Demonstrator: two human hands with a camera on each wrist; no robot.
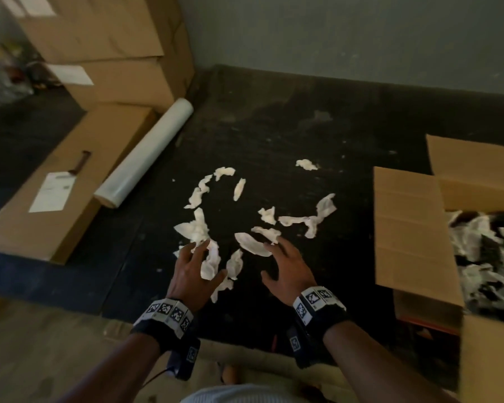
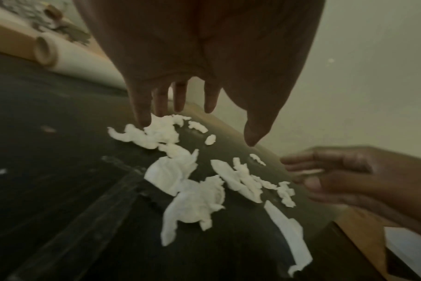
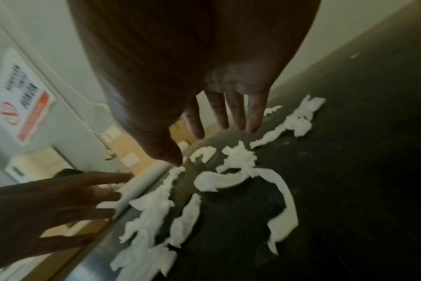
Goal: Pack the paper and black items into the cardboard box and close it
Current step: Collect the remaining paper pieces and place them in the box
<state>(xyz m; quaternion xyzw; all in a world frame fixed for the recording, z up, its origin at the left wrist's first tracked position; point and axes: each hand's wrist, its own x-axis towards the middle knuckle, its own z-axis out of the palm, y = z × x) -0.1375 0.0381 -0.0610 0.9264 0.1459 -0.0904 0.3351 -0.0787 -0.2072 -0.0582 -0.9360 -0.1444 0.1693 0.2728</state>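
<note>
We see left hand [image 1: 193, 264] palm down, fingers spread and relaxed, fingertips [image 2: 143, 121] touching paper scraps [image 1: 200, 228], gripping nothing. Right hand [image 1: 288, 266] palm down beside it, fingers spread, hovering at scrap edge, holding nothing. Scraps scattered in rough ring on black mat [image 1: 274, 126], no common axis. Box [image 1: 413, 228] at right, flaps open, part filled with paper and black pieces.

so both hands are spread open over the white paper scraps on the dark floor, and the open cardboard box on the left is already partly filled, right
Not quite: the open cardboard box, partly filled, sits on the right, as the head view shows. Both the left hand and right hand are spread open over the paper scraps.
</note>
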